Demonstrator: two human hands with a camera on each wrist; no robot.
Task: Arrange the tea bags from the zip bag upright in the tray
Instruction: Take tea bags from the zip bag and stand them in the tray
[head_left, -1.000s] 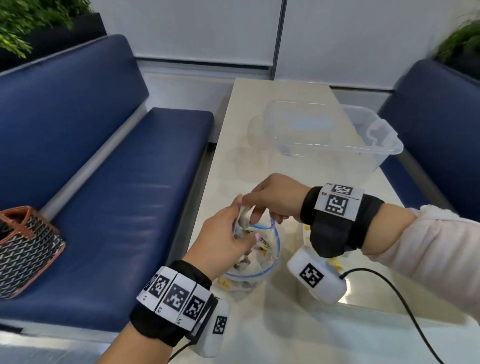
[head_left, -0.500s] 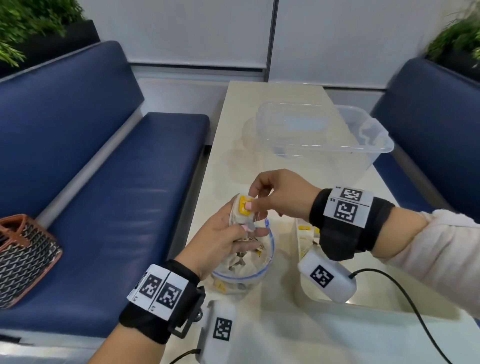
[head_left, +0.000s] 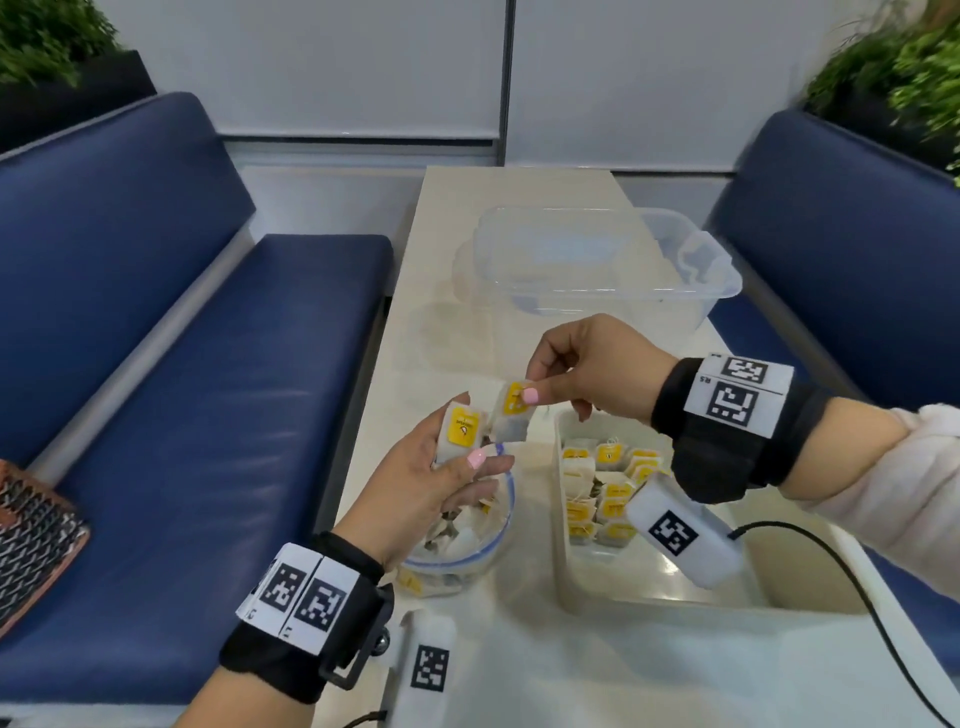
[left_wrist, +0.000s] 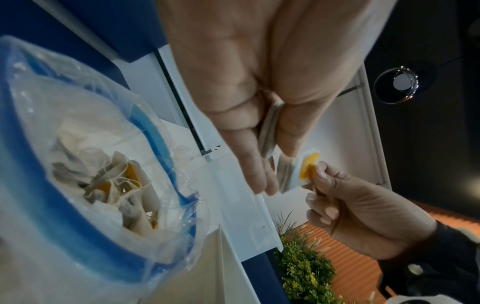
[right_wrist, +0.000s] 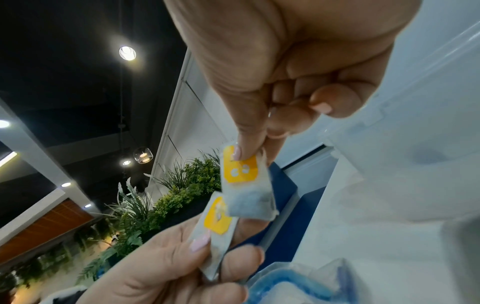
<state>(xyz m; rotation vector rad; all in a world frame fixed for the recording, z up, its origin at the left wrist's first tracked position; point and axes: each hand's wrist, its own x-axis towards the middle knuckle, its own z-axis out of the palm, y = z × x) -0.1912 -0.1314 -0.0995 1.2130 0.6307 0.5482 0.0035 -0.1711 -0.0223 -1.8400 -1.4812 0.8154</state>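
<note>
An open zip bag (head_left: 470, 540) with a blue rim stands on the table (head_left: 519, 649), with several tea bags inside (left_wrist: 116, 181). My left hand (head_left: 467, 447) is just above it and holds a yellow-labelled tea bag (head_left: 460, 423) upright between thumb and fingers. My right hand (head_left: 531, 387) pinches the top of a second tea bag (head_left: 511, 421), which hangs right beside the first (right_wrist: 246, 185). The white tray (head_left: 566, 587) lies right of the zip bag. Several tea bags (head_left: 608, 499) stand upright at its far end; my right wrist hides part of it.
A clear plastic bin (head_left: 722, 280) stands at the far end of the table. Blue benches (head_left: 208, 415) flank the table on both sides. A woven handbag (head_left: 31, 540) lies on the left bench. A black cable (head_left: 841, 561) runs from my right wrist across the tray's near end.
Both hands have come up out of the zip bag. My right hand has pulled one tea bag away from those in my left hand. The tray has come into view.
</note>
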